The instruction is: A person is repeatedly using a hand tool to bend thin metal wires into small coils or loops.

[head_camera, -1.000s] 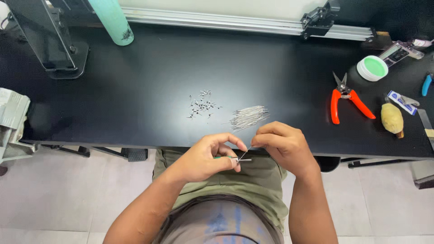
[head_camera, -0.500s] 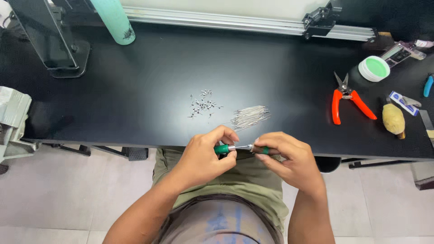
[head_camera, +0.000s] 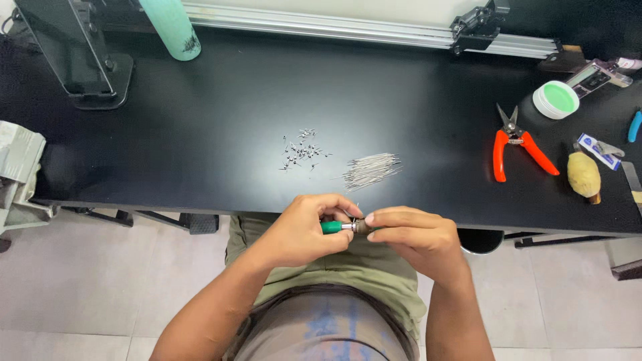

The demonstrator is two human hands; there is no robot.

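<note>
My left hand point(head_camera: 304, 227) and my right hand point(head_camera: 411, 237) meet just in front of the near edge of the black table point(head_camera: 200, 134), over my lap. Between them they grip a small tool with a green handle point(head_camera: 332, 227) and a metal tip. The left fingers pinch the green handle, the right fingers close around the metal end. A thin wire piece sticks up by the fingertips. On the table just beyond lie a bundle of thin metal pins point(head_camera: 371, 170) and a scatter of several tiny metal parts point(head_camera: 301, 150).
Orange-handled cutters point(head_camera: 515, 144), a round green-lidded tin point(head_camera: 555, 100), a yellow-brown lump point(head_camera: 584, 175) and small tools lie at the right. A mint bottle point(head_camera: 172, 27) and black stand point(head_camera: 80, 60) sit back left. A metal rail point(head_camera: 348, 30) runs along the back.
A second ago both hands pinched a thin wire piece. The green-handled tool has since appeared between them, and the hands have moved slightly apart along it.
</note>
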